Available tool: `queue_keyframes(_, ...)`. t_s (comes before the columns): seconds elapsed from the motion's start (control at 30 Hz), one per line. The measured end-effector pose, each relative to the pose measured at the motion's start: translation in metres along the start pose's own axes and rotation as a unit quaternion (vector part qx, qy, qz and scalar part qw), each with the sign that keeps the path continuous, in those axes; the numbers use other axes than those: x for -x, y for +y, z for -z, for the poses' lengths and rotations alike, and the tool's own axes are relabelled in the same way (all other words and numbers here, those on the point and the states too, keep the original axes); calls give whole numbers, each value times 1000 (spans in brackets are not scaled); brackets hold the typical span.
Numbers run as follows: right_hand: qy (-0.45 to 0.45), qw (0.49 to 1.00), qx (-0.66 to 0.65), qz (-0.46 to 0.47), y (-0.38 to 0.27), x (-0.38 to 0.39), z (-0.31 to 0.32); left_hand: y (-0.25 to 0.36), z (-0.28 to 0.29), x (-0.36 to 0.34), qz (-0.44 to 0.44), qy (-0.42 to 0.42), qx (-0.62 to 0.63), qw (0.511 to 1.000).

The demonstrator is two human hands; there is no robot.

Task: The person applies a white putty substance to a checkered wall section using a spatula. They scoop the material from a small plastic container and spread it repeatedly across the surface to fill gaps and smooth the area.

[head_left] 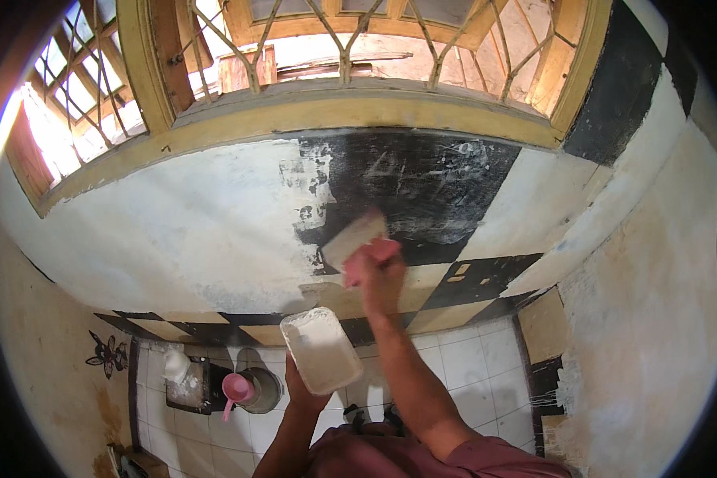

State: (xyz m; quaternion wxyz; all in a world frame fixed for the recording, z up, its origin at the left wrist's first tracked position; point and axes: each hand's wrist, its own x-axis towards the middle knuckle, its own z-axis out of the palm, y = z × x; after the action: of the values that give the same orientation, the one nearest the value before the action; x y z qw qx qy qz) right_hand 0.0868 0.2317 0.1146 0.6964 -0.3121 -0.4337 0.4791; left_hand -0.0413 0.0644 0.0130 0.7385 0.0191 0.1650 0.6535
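Scraper on wall, tray held below

Scraper (pixel 354 239) sits flat on the wall (pixel 175 231), at the edge where white filler meets the black patch (pixel 422 183); our right hand (pixel 381 275) is closed around its pink handle, arm raised; our left hand (pixel 304 390) is cupped under the white tray (pixel 320 350), fingers curled at its underside, tray full of white filler and held just below the scraper; wall left of the blade is coated white, black shows to the right; yellow window frame (pixel 358 111) runs above; on the tiled floor (pixel 470 366) below left we see a bucket (pixel 261 389) with a pink scoop (pixel 236 389) on it.
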Motion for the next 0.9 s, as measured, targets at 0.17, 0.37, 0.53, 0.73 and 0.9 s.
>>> queue_keyframes(0.17,226,961,-131,-96,-4,1,53,4,-1,2,6,25,25,999)
queue_keyframes(0.37,230,958,-143,-90,-5,-74,42,1,-4,-4,8,-1,11,1000)
queue_keyframes(0.53,197,978,-70,-2,-119,-116,-28,6,-17,-1,-1,-12,3,1000)
queue_keyframes(0.73,185,966,-175,40,-149,-78,7,3,-25,0,5,-23,2,1000)
queue_keyframes(0.9,237,962,-121,-66,-62,-29,72,3,-21,1,-81,-73,-265,958)
